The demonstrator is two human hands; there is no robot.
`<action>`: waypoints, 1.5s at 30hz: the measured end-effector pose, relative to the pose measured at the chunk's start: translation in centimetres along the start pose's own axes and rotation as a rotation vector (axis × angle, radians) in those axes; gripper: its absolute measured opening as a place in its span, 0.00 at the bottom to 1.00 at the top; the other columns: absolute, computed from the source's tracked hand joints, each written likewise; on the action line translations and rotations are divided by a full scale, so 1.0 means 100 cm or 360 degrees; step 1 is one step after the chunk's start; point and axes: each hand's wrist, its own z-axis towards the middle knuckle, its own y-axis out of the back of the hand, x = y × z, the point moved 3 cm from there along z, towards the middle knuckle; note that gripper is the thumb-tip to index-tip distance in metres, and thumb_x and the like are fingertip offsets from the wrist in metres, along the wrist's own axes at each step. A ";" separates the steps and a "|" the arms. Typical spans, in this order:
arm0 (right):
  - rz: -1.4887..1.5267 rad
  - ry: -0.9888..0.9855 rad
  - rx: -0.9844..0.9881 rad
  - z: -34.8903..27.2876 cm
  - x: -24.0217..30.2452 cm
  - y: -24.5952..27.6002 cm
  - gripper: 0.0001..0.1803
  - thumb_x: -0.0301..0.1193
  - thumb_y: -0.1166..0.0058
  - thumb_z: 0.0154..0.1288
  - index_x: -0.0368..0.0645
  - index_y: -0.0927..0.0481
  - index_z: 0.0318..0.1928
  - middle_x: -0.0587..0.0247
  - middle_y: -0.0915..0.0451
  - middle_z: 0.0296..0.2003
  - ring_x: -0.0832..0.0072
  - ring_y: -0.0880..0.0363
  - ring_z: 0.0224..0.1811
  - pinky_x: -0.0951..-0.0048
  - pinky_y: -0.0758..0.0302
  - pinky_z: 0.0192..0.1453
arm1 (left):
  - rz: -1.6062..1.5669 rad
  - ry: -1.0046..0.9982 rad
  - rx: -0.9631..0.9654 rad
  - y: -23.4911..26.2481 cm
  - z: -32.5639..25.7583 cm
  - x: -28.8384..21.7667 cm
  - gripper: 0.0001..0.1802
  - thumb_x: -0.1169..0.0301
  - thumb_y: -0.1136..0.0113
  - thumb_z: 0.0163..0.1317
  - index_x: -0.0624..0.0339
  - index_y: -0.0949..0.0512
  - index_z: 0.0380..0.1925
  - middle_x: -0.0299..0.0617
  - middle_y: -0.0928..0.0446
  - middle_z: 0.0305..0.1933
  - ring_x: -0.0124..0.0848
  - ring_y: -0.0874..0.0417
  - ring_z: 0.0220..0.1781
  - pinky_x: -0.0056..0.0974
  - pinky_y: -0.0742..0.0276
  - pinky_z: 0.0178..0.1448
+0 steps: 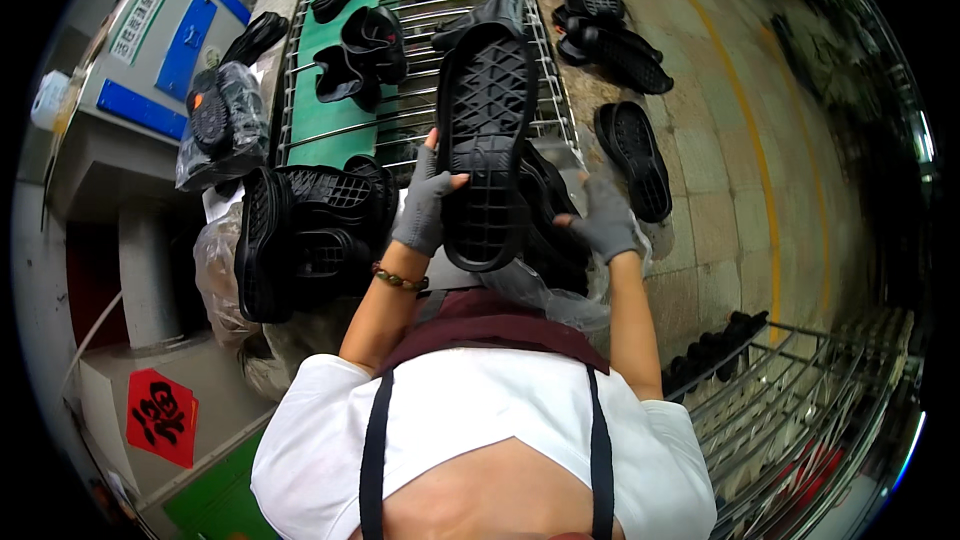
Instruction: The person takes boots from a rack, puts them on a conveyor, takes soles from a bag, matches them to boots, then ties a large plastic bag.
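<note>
My left hand [424, 205], in a grey fingerless glove, grips a black shoe sole [488, 145] by its left edge. The sole is held up lengthwise, its latticed side facing me. Its thumb lies on the sole's face. My right hand [608, 218], gloved the same way, is apart from that sole, thumb and fingers spread. It is beside an open clear plastic bag [575, 310] with more black soles [550, 210] in it. Whether its fingertips touch the bag is hard to tell. Left of my left hand is a pile of black soles [325, 195].
A metal-rod rack [400, 90] with a green strip [310, 130] carries black shoe uppers [365, 55]. Loose soles [634, 160] lie along its right ledge. A grey machine with blue panels [140, 110] is at left. Another wire rack [800, 390] stands at lower right.
</note>
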 end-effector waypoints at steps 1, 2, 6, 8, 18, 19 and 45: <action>-0.0414 -0.0019 0.0146 0.008 -0.002 -0.018 0.51 0.53 0.33 0.41 0.43 0.38 0.64 0.51 0.31 0.56 0.58 0.33 0.60 0.62 0.35 0.62 | 0.0030 -0.0025 -0.0035 0.011 -0.001 -0.004 0.47 0.81 0.49 0.46 0.50 0.52 0.70 0.46 0.28 0.53 0.35 0.21 0.46 0.37 0.22 0.52; -0.0608 -0.0051 0.0306 0.014 -0.012 -0.051 0.57 0.59 0.34 0.36 0.46 0.41 0.66 0.51 0.34 0.59 0.56 0.36 0.63 0.62 0.36 0.63 | 0.0017 -0.0015 -0.0058 0.018 -0.002 -0.008 0.47 0.80 0.49 0.47 0.50 0.52 0.70 0.45 0.27 0.51 0.34 0.20 0.45 0.37 0.22 0.51; -0.0571 -0.0264 0.0538 0.025 -0.023 -0.113 0.52 0.53 0.36 0.42 0.60 0.46 0.69 0.55 0.34 0.58 0.54 0.34 0.60 0.48 0.30 0.54 | -0.0041 0.0024 -0.0163 0.021 -0.011 -0.021 0.45 0.80 0.50 0.47 0.51 0.50 0.69 0.44 0.25 0.47 0.34 0.20 0.44 0.37 0.21 0.50; -0.0576 -0.0344 0.0495 0.021 -0.014 -0.102 0.49 0.49 0.37 0.45 0.62 0.46 0.68 0.57 0.33 0.56 0.55 0.32 0.58 0.47 0.26 0.48 | -0.0192 0.0107 -0.0198 0.026 -0.012 -0.018 0.43 0.80 0.50 0.47 0.52 0.48 0.68 0.45 0.25 0.47 0.35 0.19 0.44 0.38 0.21 0.49; -0.0737 -0.0341 0.0227 -0.026 -0.091 -0.067 0.40 0.39 0.41 0.47 0.56 0.40 0.63 0.59 0.31 0.51 0.58 0.30 0.52 0.56 0.26 0.49 | -0.0152 -0.0134 -0.0372 0.028 -0.011 -0.036 0.44 0.80 0.49 0.46 0.55 0.49 0.68 0.47 0.28 0.53 0.37 0.21 0.48 0.39 0.21 0.52; -0.0769 -0.0307 0.0158 -0.030 -0.101 -0.072 0.41 0.40 0.40 0.46 0.56 0.40 0.63 0.60 0.32 0.51 0.58 0.29 0.50 0.56 0.25 0.47 | -0.0085 -0.0209 -0.0381 0.027 -0.008 -0.039 0.45 0.81 0.49 0.45 0.55 0.50 0.68 0.47 0.29 0.54 0.36 0.21 0.49 0.38 0.22 0.53; -0.0786 -0.0527 0.0276 0.084 -0.010 -0.015 0.16 0.39 0.47 0.57 0.44 0.21 0.43 0.49 0.20 0.41 0.53 0.22 0.45 0.59 0.26 0.47 | 0.1325 -0.0644 -0.0845 0.275 0.149 -0.331 0.41 0.77 0.50 0.44 0.59 0.42 0.66 0.43 0.28 0.50 0.31 0.28 0.43 0.28 0.33 0.49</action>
